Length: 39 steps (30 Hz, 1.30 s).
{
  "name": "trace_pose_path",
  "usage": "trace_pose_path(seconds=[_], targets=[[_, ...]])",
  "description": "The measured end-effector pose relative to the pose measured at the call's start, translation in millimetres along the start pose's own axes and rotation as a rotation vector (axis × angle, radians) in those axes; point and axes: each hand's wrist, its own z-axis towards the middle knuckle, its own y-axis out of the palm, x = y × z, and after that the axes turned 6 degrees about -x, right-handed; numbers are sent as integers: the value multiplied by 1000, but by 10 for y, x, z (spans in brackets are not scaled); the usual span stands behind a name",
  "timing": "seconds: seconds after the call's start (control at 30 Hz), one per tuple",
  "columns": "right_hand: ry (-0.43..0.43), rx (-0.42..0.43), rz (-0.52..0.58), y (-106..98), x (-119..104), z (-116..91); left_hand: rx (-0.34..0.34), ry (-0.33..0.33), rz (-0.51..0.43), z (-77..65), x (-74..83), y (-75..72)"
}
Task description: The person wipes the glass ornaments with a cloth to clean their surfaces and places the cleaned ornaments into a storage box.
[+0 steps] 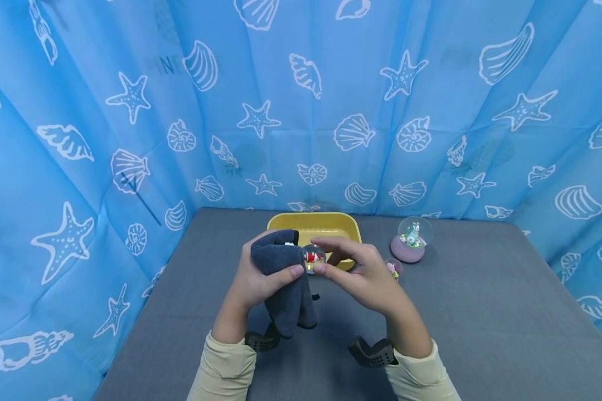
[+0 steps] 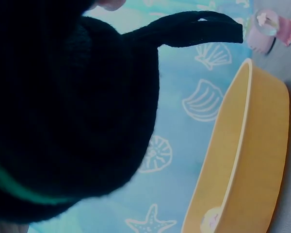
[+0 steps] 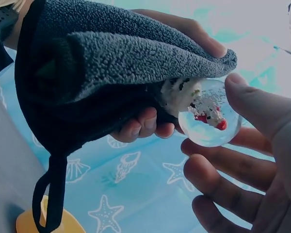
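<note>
Head: left hand [image 1: 253,283] grips cloth [image 1: 282,257], right hand [image 1: 366,274] pinches snow globe [image 1: 313,258]; left wrist: that globe hidden.

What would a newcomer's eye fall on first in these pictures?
Probably the blue seashell-print curtain, filling the head view's background. Next, the snow globe with red inside, held between the right hand and the dark gray cloth in the left hand, in front of a yellow tub.

L sleeve [image 1: 224,365] & R sleeve [image 1: 420,370]: pale cream, wrinkled fabric. L wrist-cam mount [image 1: 263,338] & R wrist-cam mount [image 1: 373,354]: blk, angular, w/ small round holes. L hand [image 1: 251,283] & R hand [image 1: 365,274] bare.
</note>
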Motion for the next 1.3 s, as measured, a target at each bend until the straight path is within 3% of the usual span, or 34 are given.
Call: trace_pose_path(seconds=[0.37,0.6,1.0,1.3], targets=[[82,52,59,51,-6,9,-25,12,17,12,5,5],[80,24,81,35,-10,3,-11,24,26,15,1,13],[-78,22,109,-99,-10,-53,6,30,30,26,-4,8],[-148,-26,95,-58,-23,-17,-18,91,21,20,-27,-1]])
